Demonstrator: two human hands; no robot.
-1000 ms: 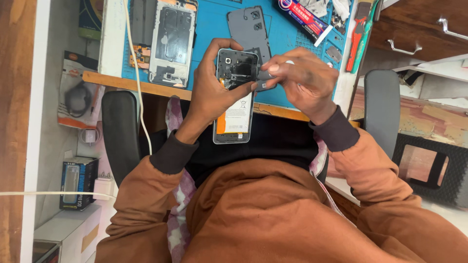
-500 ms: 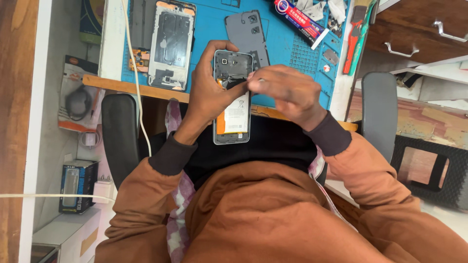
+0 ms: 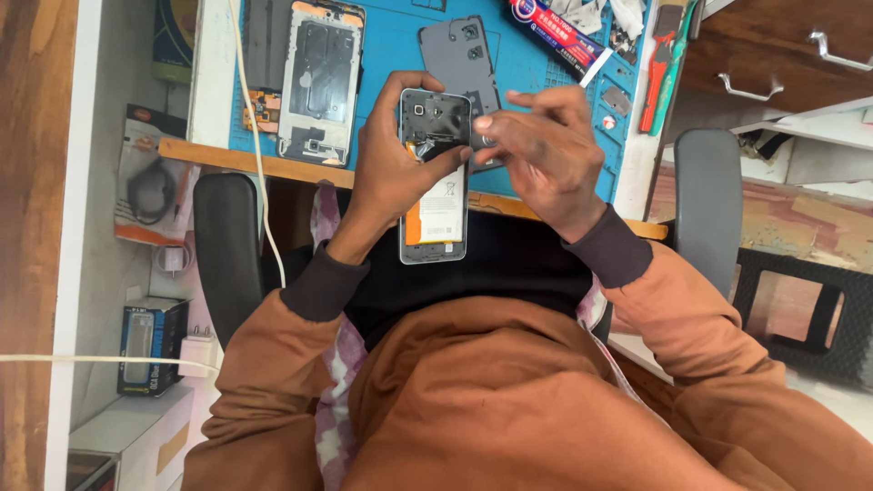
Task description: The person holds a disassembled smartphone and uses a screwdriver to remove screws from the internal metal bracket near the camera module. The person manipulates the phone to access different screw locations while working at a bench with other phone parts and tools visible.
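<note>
A: Where is the opened phone [image 3: 435, 182] right now?

B: Your left hand [image 3: 393, 173] has it. Your fingers [image 3: 400, 91] are wrapped around its left edge and your thumb lies across its middle, so it is held up off the blue mat [image 3: 527, 64], back side facing you, with the white and orange battery [image 3: 440, 211] showing below the dark camera end.

A: And your right hand [image 3: 550, 155]?

B: It sits just to the right of the phone's top end. Your thumb and forefinger are pinched together at the phone's upper right corner, on something small and dark; I cannot tell what that piece is. The other fingers are curled loosely.

A: What lies beyond the phone?

B: Straight above it on the mat lies a grey back cover [image 3: 464, 55], flat and partly hidden by your fingers. To the left of the phone lies a second phone frame [image 3: 318, 82], stripped, with its pale rim showing. A white cable [image 3: 255, 136] runs down past that frame's left side. Up and to the right of the phone lies a glue tube [image 3: 556, 36], tilted, and further right an orange-handled tool [image 3: 657, 73] rests near the edge of the surface [image 3: 273, 166].

A: Anything below the phone?

B: Only your brown sleeves and lap. Well to the lower left of the phone, a small dark box [image 3: 150, 344] stands on a white shelf [image 3: 118, 427].
</note>
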